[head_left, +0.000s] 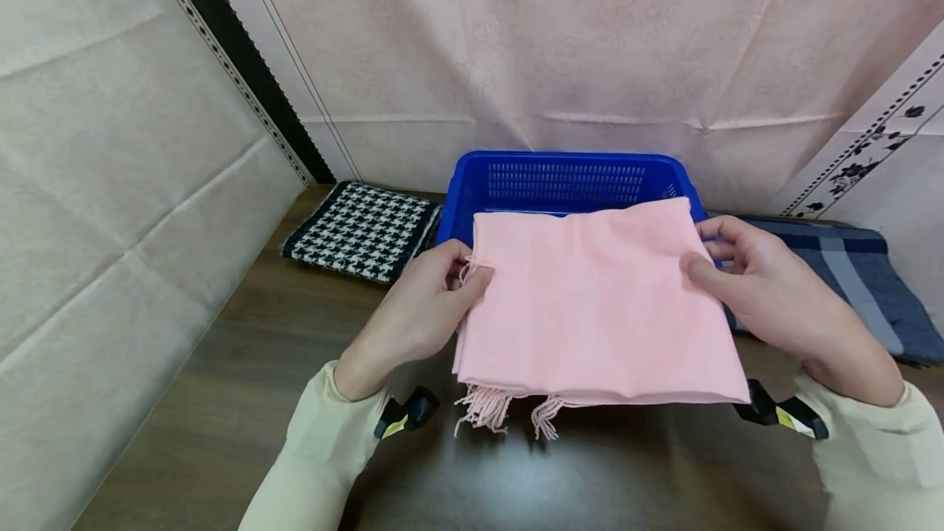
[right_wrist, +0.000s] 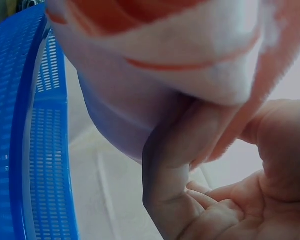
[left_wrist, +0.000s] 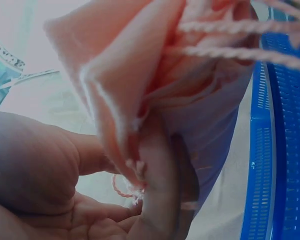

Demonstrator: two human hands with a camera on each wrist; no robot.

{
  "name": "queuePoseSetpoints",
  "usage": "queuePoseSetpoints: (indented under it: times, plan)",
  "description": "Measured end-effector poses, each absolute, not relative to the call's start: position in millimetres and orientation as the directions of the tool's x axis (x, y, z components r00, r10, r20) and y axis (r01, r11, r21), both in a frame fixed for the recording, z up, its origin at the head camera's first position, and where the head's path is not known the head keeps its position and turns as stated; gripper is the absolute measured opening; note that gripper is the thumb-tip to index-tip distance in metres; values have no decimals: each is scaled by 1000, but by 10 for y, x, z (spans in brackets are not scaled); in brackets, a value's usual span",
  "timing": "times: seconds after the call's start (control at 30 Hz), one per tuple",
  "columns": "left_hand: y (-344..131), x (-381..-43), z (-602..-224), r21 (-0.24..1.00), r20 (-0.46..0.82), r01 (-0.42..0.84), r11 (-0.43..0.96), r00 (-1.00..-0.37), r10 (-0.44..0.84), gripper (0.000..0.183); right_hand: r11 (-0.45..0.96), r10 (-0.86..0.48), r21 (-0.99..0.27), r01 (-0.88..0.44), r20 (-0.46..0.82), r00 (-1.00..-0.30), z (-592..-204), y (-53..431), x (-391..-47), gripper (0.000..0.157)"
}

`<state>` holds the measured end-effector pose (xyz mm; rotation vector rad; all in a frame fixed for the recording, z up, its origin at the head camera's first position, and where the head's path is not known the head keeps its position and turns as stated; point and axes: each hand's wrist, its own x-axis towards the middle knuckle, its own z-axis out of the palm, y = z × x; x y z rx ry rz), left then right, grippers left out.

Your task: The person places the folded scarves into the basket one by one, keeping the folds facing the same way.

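A folded pink scarf [head_left: 597, 301] with twisted fringe along its lower left edge is held up between both hands, overlapping the front of a blue plastic basket [head_left: 568, 161] in the head view. My left hand [head_left: 431, 301] pinches the scarf's left edge, thumb on the front face and fingers behind. On the opposite edge my right hand [head_left: 767, 277] grips it the same way. In the left wrist view, fringe cords [left_wrist: 240, 55] hang off the folded layers. The right wrist view shows the fingers [right_wrist: 175, 150] tucked under the cloth's folds.
Left of the basket lies a folded black-and-white houndstooth cloth [head_left: 365, 228]. A folded blue-grey striped cloth [head_left: 855, 269] lies to the right. All rest on a dark wooden table [head_left: 243, 383], with pale patterned cloth [head_left: 590, 39] hanging behind it.
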<state>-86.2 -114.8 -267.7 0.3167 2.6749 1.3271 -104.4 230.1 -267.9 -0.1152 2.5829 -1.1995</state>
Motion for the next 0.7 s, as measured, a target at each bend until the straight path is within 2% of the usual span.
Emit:
queuePoseSetpoints:
  times: [0.7]
  plan:
    - [-1129,-991,-2635,807,6,141,574,-973,231,22,621,-167,-783,23,-161,-973,-2695,2303,-1182,60]
